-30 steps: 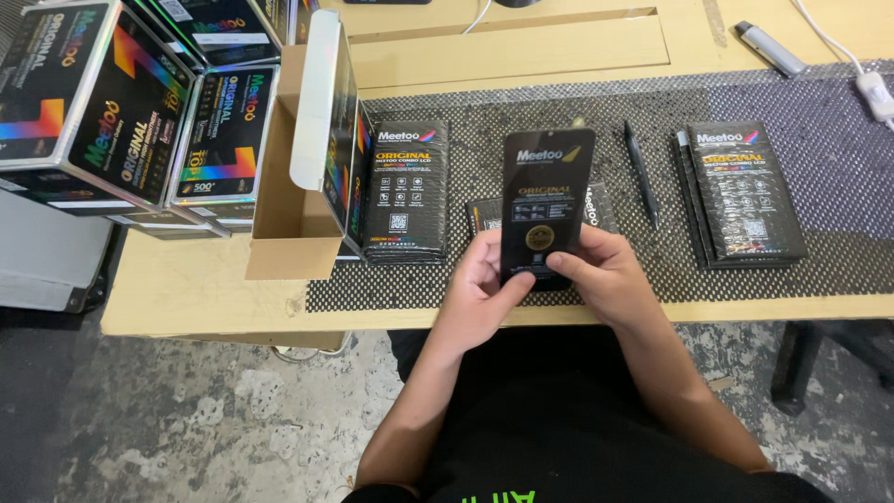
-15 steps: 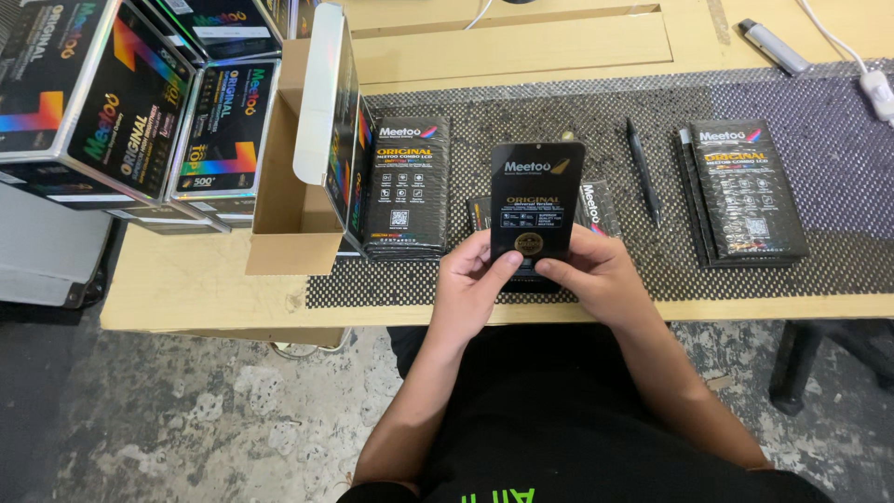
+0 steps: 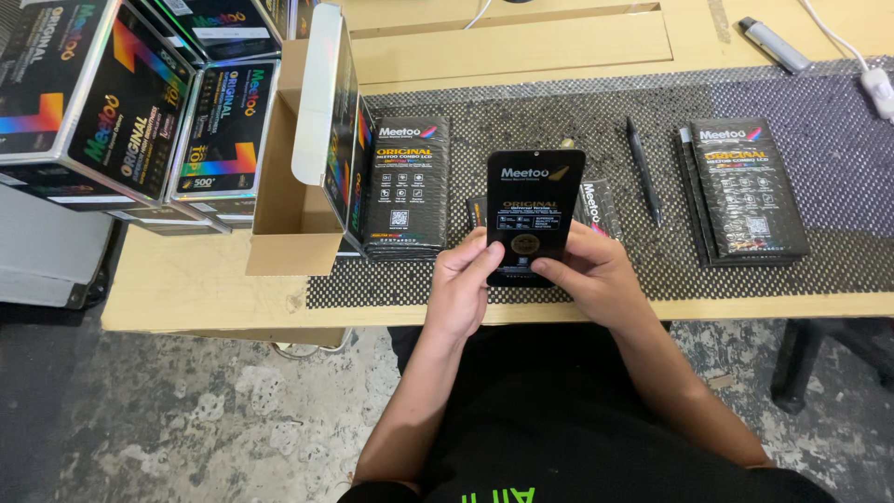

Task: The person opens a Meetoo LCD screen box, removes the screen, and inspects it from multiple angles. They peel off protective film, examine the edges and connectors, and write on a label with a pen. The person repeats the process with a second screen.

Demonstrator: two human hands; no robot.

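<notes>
Over black mesh mat (image 3: pixel 819 251), both hands (image 3: pixel 531 279) hold black screen panel (image 3: pixel 533 210) upright between them.

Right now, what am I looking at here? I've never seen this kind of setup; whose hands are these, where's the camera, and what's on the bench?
There is no machine: a person works bare-handed, filmed by a camera on their head looking down. The left hand and right hand together hold a black panel upright over a dotted mat. On the mat lie two stacks of flat black packs, left stack and right stack, and a pen. An open carton and printed boxes stand at the left.
</notes>
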